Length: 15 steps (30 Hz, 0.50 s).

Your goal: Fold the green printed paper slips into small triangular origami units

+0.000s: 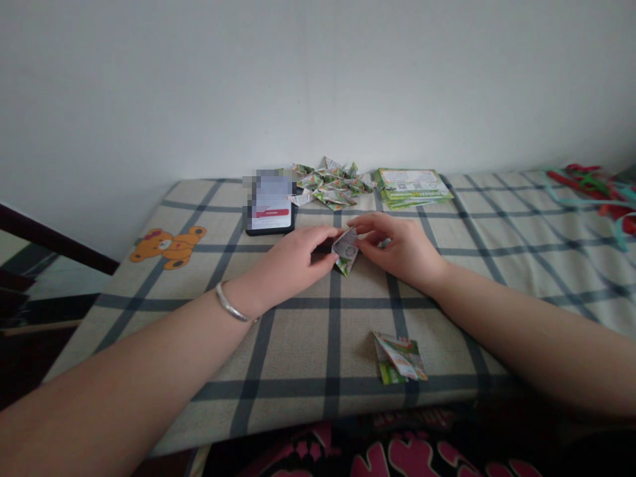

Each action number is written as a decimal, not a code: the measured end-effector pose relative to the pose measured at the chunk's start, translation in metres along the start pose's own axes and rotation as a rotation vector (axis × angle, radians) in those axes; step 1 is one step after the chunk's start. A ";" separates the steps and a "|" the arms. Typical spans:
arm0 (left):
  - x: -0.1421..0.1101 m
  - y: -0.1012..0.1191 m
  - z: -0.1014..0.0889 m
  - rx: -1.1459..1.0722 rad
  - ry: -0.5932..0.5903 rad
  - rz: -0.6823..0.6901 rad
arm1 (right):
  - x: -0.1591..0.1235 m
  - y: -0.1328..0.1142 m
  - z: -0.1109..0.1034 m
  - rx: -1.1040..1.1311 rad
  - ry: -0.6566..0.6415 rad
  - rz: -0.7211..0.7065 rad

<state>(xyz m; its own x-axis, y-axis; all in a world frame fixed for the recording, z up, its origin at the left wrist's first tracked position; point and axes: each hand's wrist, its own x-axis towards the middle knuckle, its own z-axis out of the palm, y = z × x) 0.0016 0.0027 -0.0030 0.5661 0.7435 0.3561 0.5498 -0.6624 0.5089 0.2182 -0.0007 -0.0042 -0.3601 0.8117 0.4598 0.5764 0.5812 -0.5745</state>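
A small folded piece of printed paper (346, 248), grey-white with a green tip, is held between my two hands above the table. My left hand (303, 255), with a silver bangle at the wrist, pinches its left edge between thumb and fingers. On the other side, the fingers of my right hand (395, 245) are closed on its right edge. Nearer to me lies another folded paper piece (401, 359), partly opened out. Behind my hands is a pile of folded paper pieces (335, 182). To its right sits a stack of flat printed leaflets (415, 185).
A phone (272, 209) with a lit screen lies left of the pile. The checked tablecloth (298, 338) carries a flat orange bear figure (169, 246) at left. Red and light-blue strips (596, 192) lie at the far right. A white wall (308, 79) stands behind the table.
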 end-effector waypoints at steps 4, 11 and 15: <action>-0.001 -0.001 0.000 0.033 -0.005 0.034 | 0.000 -0.001 -0.002 0.007 -0.030 -0.067; 0.001 -0.008 -0.005 0.050 -0.074 0.121 | 0.001 0.005 -0.011 -0.062 -0.142 -0.204; 0.001 -0.012 -0.006 0.066 -0.080 0.175 | 0.002 0.009 -0.015 -0.074 -0.233 -0.308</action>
<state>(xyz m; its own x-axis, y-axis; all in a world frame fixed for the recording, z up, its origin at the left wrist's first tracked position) -0.0083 0.0120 -0.0045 0.7023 0.6082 0.3701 0.4763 -0.7877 0.3907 0.2337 0.0055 0.0013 -0.6764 0.5964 0.4322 0.4634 0.8007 -0.3796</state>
